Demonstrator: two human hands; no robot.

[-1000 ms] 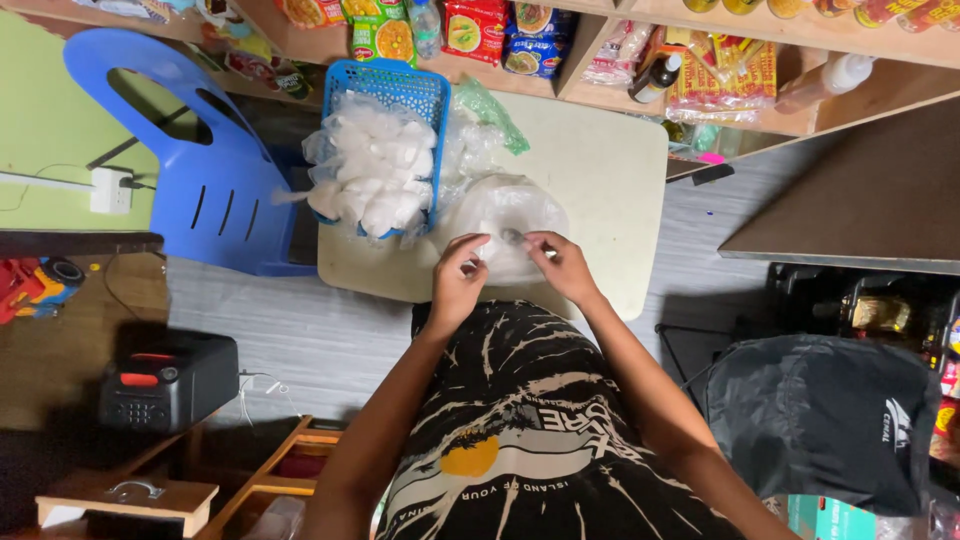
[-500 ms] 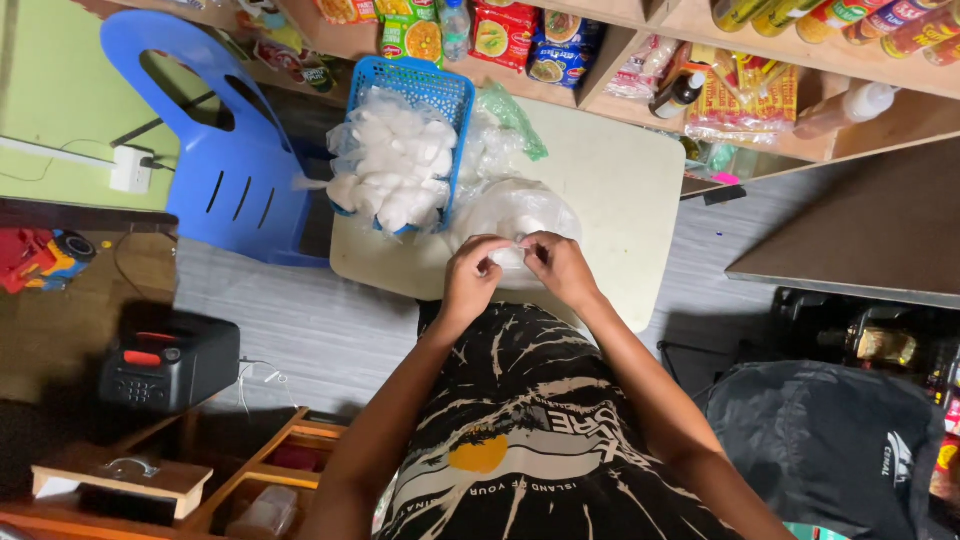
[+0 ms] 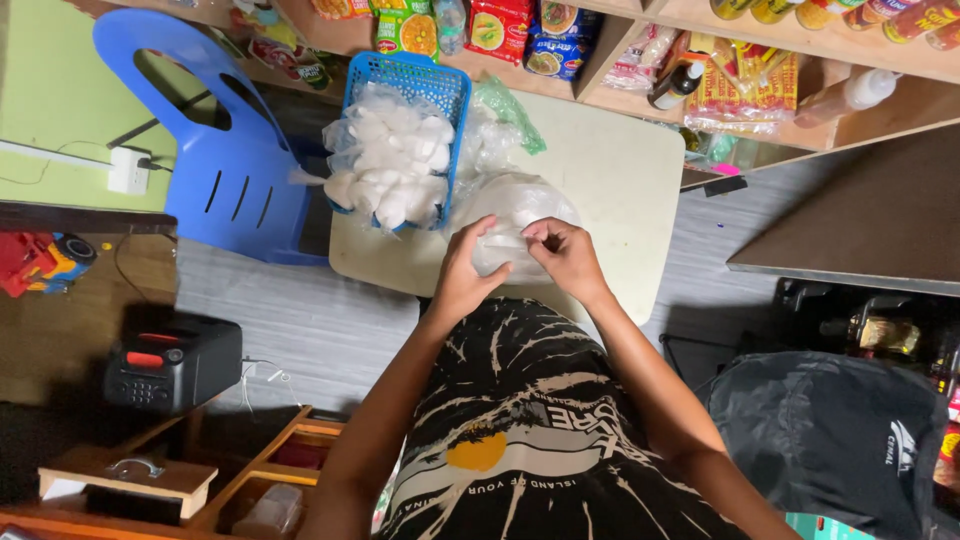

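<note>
**Head view: both hands at a clear plastic bag on the desk**

Nearest to me, at the bottom centre of the frame, I see the black patterned shirt [image 3: 545, 440] and two bare forearms running up to the desk [image 3: 630, 190]. My left hand [image 3: 468, 275] and right hand [image 3: 566, 255] meet just above the near edge of the desk, at the centre of the frame. The fingers [image 3: 478, 240] of the left hand are pinched together on the clear plastic bag [image 3: 515, 205]; the right hand's fingers are likewise closed on the bag's near side, close beside the left. The bag lies on the desk, bulging away from the hands, with whitish contents I cannot make out.

Just beyond, toward the upper left, a blue basket [image 3: 410, 90] stands on the desk, heaped with small filled clear bags [image 3: 385, 170]. A blue plastic chair [image 3: 220, 160] stands left of it. Along the top edge run wooden shelves [image 3: 800, 60] with coloured packets.
</note>
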